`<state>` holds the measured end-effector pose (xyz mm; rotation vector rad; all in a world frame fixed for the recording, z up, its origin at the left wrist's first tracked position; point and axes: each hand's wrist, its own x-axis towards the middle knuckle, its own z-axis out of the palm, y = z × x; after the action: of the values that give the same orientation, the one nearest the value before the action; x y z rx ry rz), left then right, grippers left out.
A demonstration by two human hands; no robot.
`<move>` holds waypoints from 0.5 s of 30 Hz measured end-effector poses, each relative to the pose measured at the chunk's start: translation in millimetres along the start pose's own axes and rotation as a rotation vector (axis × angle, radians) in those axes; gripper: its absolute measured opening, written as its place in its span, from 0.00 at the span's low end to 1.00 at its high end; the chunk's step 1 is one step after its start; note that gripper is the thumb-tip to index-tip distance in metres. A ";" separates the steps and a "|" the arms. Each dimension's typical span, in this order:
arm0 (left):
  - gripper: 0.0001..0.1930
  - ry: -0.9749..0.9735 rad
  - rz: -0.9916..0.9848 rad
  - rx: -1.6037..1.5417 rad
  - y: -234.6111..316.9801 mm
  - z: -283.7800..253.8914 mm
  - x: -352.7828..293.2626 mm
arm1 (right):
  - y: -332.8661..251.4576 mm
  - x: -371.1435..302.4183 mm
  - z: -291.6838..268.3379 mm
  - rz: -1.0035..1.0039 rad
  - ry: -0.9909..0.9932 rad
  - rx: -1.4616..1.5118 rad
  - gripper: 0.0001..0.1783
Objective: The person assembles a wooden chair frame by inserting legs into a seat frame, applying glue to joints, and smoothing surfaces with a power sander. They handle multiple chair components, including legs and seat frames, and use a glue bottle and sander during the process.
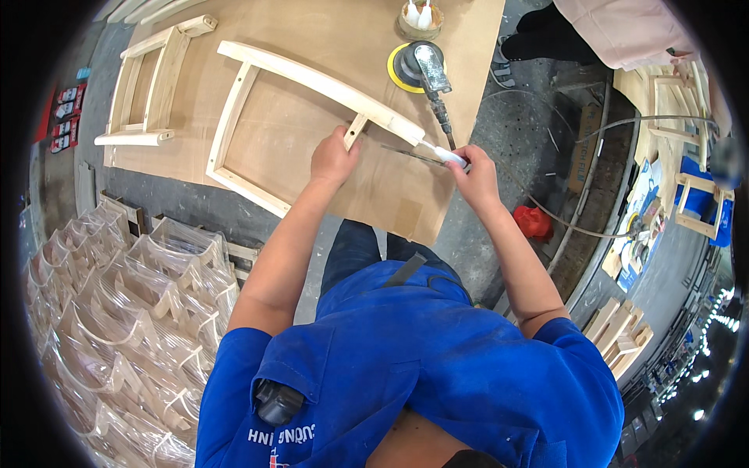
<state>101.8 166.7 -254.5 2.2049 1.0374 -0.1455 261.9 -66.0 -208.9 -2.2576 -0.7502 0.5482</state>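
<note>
A pale wooden frame (312, 76) lies on a cardboard-covered table in front of me. My left hand (335, 158) is closed round the frame's near side, beside a short rail with a dark hole in it. In my right hand (475, 175) is a slim white tool (450, 156), its thin tip at the right end of the frame's long curved bar. Whether the tip touches the wood is too small to tell. Beneath the tool a thin dark strip (413, 154) lies across the cardboard.
A disc sander (421, 66) with a yellow-edged pad sits beyond my right hand. Behind it stands a tub (420, 25) with white tools. Another wooden frame (152, 86) rests far left. Plastic-wrapped wooden parts (133, 327) are stacked at left. A person (624, 31) stands far right.
</note>
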 end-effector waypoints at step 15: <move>0.18 0.029 0.037 -0.013 -0.7 0.3 8.1 | 1.5 11.6 3.2 0.005 -0.012 0.013 0.10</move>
<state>106.8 172.1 -258.1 2.2186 1.0098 -0.0904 269.2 -57.9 -214.1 -2.2469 -0.7452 0.5682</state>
